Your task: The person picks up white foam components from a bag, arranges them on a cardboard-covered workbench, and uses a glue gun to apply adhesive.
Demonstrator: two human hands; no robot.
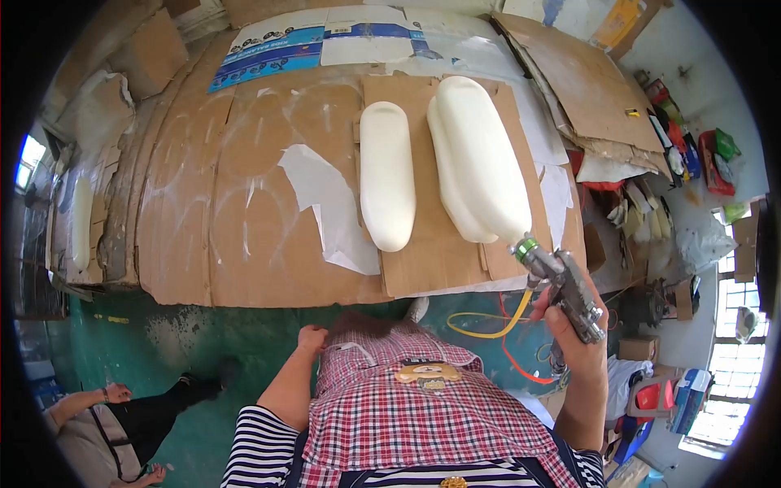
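My right hand (574,329) is wrapped round a metal spray gun (561,285) with a green ring near its nozzle. A yellow hose (496,332) and a red hose (514,358) run by it. The nozzle points at the near end of a large cream-white moulded piece (482,163), long and rounded with a stepped left side. Left of that lies a narrower cream-white oblong piece (387,179). Both rest on cardboard. My left hand (311,337) is curled beside the checked apron (382,407), its fingertips partly hidden; whether it grips anything cannot be made out.
Cardboard sheets (285,268) cover the table, with a torn white paper (325,215) on them. Stacked cardboard (578,89) stands at the right. Another person (122,439) is at the lower left. A similar white piece (81,220) lies far left. Bags (720,159) hang on the right wall.
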